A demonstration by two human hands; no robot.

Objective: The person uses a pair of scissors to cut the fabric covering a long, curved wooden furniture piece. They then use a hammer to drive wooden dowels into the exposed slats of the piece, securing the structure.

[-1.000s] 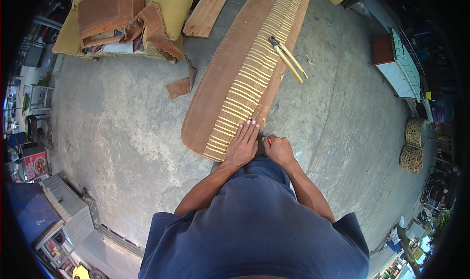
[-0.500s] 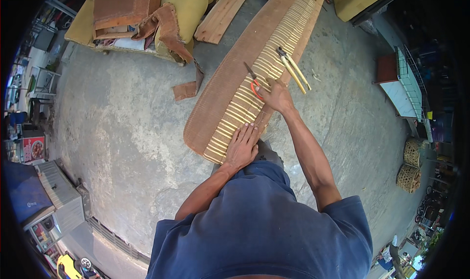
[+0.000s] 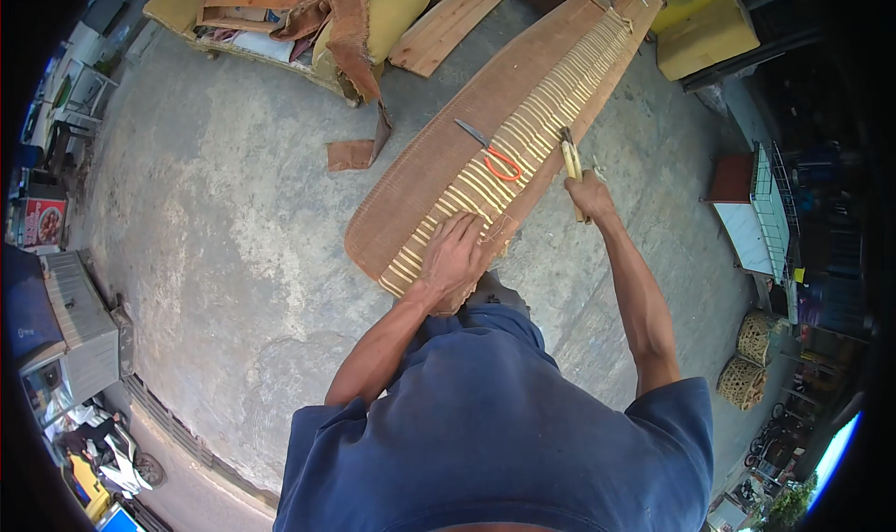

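Observation:
A long brown fabric-covered panel (image 3: 420, 168) stretches diagonally away from me, with a band of pale yellow cross strips along it. My left hand (image 3: 453, 252) lies open on the striped band at the near end, fingers spread a little. My right hand (image 3: 588, 194) is closed round the pale handles of long cutters (image 3: 568, 147) at the panel's right edge. Red-handled scissors (image 3: 500, 164) lie on the panel between my hands and its far end.
A torn yellow upholstered piece (image 3: 383, 19) sits upper left, beside wooden boards (image 3: 451, 23). Yellow foam (image 3: 705, 42) is upper right. A white cabinet (image 3: 744, 238) and woven baskets (image 3: 742, 383) stand right, on the concrete floor (image 3: 205, 252). A person on a motorbike (image 3: 93, 439) is lower left.
My right hand has set the scissors on the panel, moved right and taken hold of the cutters, whose handles are now closer together. My left hand has shifted slightly up.

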